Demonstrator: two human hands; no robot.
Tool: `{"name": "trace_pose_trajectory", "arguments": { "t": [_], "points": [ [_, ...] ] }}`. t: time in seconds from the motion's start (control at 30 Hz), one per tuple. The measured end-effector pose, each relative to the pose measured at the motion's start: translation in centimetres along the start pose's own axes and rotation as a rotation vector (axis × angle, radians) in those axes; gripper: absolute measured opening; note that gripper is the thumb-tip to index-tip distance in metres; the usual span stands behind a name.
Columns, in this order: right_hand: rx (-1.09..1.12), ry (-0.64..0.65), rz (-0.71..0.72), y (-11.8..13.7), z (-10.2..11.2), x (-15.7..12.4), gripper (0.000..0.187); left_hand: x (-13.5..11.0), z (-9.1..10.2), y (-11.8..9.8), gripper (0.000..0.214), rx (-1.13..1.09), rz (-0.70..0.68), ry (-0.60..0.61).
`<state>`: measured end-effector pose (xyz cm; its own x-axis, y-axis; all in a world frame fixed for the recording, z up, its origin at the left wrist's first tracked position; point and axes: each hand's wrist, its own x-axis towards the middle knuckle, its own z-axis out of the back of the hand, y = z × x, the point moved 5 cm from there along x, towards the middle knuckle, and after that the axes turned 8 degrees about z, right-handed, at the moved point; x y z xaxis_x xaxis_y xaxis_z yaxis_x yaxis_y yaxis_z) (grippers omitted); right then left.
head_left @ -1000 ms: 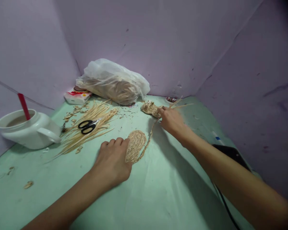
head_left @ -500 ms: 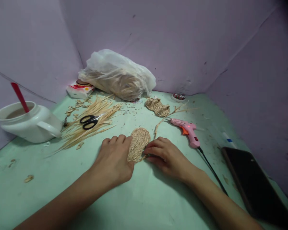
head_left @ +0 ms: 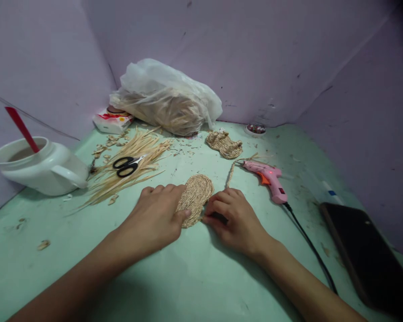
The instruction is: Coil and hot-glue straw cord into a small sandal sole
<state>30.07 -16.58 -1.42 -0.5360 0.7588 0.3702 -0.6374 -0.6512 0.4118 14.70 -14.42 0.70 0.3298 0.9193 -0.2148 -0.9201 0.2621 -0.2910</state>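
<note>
A flat, sole-shaped piece of coiled straw cord [head_left: 198, 192] lies on the table in front of me. My left hand [head_left: 157, 214] grips its left edge, with the thumb resting on top. At the lower right edge of the piece, my right hand [head_left: 237, 219] has its fingers pinched together on a braided straw cord [head_left: 230, 175]. The cord's free end runs up past the knuckles toward the glue gun's nozzle; the part inside the fingers is mostly hidden. A pink hot glue gun [head_left: 267, 176] with a glowing red light lies to the right of that hand.
Black-handled scissors [head_left: 127, 166] rest on loose straw strips [head_left: 146, 150]. Left stands a white pot [head_left: 49, 172] holding a red stick [head_left: 22, 129]. Behind are a plastic bag [head_left: 168, 98], a small box [head_left: 112, 123], a small woven straw item [head_left: 224, 144] and a little dish [head_left: 255, 129]. A dark phone [head_left: 362, 250] lies right.
My left thumb has come up onto the top of the coiled piece. The right hand still pinches at its edge, and the cord's loose end has swung nearer the glue gun. The view has shifted slightly.
</note>
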Motion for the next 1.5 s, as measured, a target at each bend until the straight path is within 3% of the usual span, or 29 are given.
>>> {"name": "trace_pose_trajectory", "arguments": {
  "t": [0.17,0.6,0.77,0.9,1.03,1.13,1.23,1.37,1.43,1.5],
  "points": [
    [-0.035,0.012,-0.114,0.2,-0.1,0.1,0.006,0.0,-0.2,-0.5,0.058,0.046,0.013,-0.022],
    [-0.059,0.01,-0.175,0.4,-0.4,0.1,0.004,-0.2,-0.5,-1.2,0.051,0.137,-0.016,-0.089],
    [-0.054,-0.055,-0.12,0.5,0.3,-0.4,0.012,0.3,0.4,0.8,0.07,-0.161,0.012,-0.009],
    [-0.056,-0.073,-0.076,0.6,0.3,-0.6,0.01,0.7,2.1,2.2,0.064,-0.341,0.044,0.037],
    [-0.069,-0.225,0.006,1.0,1.2,-0.7,0.007,0.8,3.9,3.7,0.042,-0.408,0.145,-0.138],
    [-0.095,-0.384,0.003,0.6,2.1,-1.0,0.01,0.8,4.3,4.2,0.026,-0.319,0.191,-0.249],
    [-0.009,-0.494,-0.147,-0.8,2.5,-1.5,0.013,0.9,4.0,3.8,0.025,-0.204,0.159,-0.252],
    [0.122,-0.569,-0.286,-1.1,2.8,-1.8,0.02,0.5,3.6,2.2,0.023,-0.236,0.099,-0.234],
    [0.285,-0.532,-0.308,-0.3,2.5,-1.5,0.023,-0.3,3.1,1.1,0.03,-0.268,0.08,-0.202],
    [0.623,-0.374,-0.326,0.7,1.3,-1.2,0.027,-1.4,2.2,-0.3,0.037,-0.294,0.068,-0.105]
  ]
}}
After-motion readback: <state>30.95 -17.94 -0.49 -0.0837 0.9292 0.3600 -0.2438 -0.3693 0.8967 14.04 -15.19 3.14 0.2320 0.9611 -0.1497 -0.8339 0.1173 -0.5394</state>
